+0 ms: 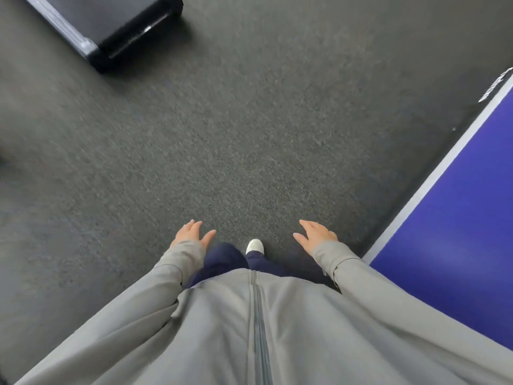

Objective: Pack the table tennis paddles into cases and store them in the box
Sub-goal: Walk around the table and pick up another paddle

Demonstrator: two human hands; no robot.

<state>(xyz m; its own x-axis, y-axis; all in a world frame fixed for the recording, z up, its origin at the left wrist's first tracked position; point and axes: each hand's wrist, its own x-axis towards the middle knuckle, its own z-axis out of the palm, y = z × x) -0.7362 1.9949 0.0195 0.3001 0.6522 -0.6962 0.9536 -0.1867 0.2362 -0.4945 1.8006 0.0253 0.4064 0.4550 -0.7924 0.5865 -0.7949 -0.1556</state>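
head view: left hand (pixel 191 234) at 7 o'clock and right hand (pixel 315 234) at 5 o'clock, both empty with fingers loosely spread, apart above the dark carpet (pixel 249 134). blurred black box (pixel 111 26) sits on the carpet at 11 o'clock; blue table (pixel 458 218) lies at 3 o'clock.

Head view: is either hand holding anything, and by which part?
Nothing is held: the left hand and right hand are both open and empty.
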